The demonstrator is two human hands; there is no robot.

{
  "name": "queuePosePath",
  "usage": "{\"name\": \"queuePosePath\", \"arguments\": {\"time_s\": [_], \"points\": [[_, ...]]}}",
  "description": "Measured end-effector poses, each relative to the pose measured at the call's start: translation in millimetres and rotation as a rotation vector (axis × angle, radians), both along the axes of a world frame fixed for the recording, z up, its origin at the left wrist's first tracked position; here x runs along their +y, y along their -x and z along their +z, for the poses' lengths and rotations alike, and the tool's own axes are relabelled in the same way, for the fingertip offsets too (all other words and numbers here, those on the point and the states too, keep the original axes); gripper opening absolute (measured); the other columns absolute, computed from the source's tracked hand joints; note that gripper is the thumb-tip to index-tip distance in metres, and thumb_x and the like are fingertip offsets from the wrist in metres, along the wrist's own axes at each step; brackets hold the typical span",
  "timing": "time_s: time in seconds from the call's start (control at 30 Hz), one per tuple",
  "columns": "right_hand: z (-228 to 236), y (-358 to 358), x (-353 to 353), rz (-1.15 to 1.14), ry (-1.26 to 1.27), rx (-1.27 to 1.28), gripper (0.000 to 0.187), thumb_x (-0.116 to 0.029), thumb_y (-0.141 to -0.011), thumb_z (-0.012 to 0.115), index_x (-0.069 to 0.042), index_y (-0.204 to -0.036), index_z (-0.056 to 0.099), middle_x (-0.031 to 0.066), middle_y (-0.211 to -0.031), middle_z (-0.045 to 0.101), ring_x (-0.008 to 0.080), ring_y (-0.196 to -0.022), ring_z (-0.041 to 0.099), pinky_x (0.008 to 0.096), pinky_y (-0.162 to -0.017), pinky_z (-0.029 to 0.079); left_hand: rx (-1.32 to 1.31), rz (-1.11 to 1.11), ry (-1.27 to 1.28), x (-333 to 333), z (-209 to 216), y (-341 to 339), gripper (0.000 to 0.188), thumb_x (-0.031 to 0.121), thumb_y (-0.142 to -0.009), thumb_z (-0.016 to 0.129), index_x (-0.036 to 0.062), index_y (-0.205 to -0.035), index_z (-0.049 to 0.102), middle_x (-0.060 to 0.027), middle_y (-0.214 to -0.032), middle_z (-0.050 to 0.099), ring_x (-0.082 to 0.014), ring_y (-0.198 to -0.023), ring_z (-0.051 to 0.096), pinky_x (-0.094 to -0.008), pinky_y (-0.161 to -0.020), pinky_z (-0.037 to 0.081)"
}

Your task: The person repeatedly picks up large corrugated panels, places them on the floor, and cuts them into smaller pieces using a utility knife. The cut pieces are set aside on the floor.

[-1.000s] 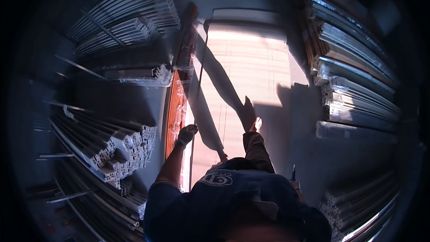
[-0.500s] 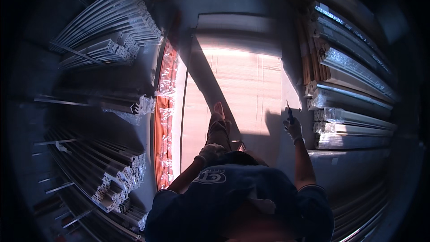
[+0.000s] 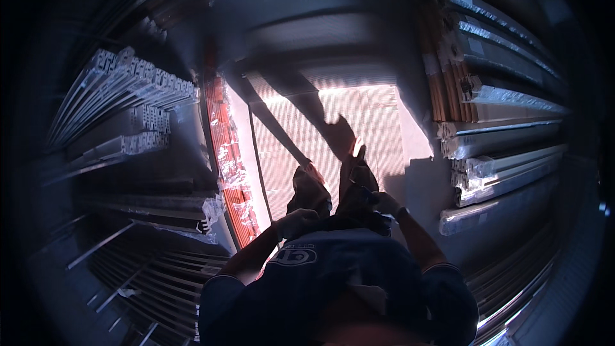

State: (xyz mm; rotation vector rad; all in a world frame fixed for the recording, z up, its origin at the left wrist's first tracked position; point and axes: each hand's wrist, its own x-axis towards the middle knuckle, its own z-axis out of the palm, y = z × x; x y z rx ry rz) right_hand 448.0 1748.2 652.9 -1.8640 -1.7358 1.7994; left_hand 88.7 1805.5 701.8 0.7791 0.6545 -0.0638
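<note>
I look down my dark blue shirt at my legs and shoes [image 3: 354, 161] on a sunlit, pinkish floor [image 3: 378, 115]. My left hand [image 3: 298, 221] is curled into a fist at my waist, and I see nothing in it. My right hand [image 3: 384, 204] is also at the waist, by my right thigh, with its fingers bent. It lies in shadow, so whether it holds anything is unclear. A long, slanted shadow [image 3: 275, 128] runs across the floor from my feet toward the upper left.
Racks of long pale metal profiles [image 3: 134, 83] line the left side. Wrapped bundles of profiles [image 3: 500, 154] fill the shelves on the right. A bundle of orange bars in plastic wrap [image 3: 230, 173] lies along the floor's left edge. The aisle between is narrow.
The long pale profile that my left hand held is no longer in view. Both hands have come down to my waist. The view has shifted along the aisle.
</note>
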Motion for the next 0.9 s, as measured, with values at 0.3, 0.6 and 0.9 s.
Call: {"name": "queuePosePath", "arguments": {"time_s": [0.3,0.6,0.9], "points": [[26,-65,171,-0.122,0.723,0.264,0.035,-0.021,-0.082,0.07,-0.005,-0.113,0.062,0.0001,-0.082,0.063,0.0108,-0.067,0.059,0.0296,-0.062,0.051,0.736,-0.582,-0.87,135,-12,-41,0.024,0.028,-0.088,0.059,0.0119,-0.105,0.064,-0.0081,-0.097,0.065,-0.0183,-0.089,0.062,-0.0316,-0.081,0.048],[41,-123,260,-0.583,1.088,0.441,0.042,-0.021,-0.085,0.068,0.0,-0.119,0.055,0.0062,-0.085,0.063,0.018,-0.068,0.063,0.0329,-0.061,0.053,0.425,0.083,0.432,201,-22,-16,0.033,0.025,-0.094,0.054,0.0009,-0.116,0.06,-0.0051,-0.101,0.064,-0.0095,-0.087,0.059,-0.0234,-0.075,0.048],[-84,-159,353,-0.781,0.974,0.301,0.035,-0.022,-0.085,0.068,-0.004,-0.113,0.057,0.007,-0.095,0.064,0.0176,-0.082,0.064,0.0336,-0.071,0.053,0.57,0.297,0.542,322,-197,75,0.027,0.025,-0.092,0.056,0.0023,-0.104,0.064,-0.0038,-0.087,0.065,-0.0104,-0.069,0.06,-0.0253,-0.063,0.049]]}}
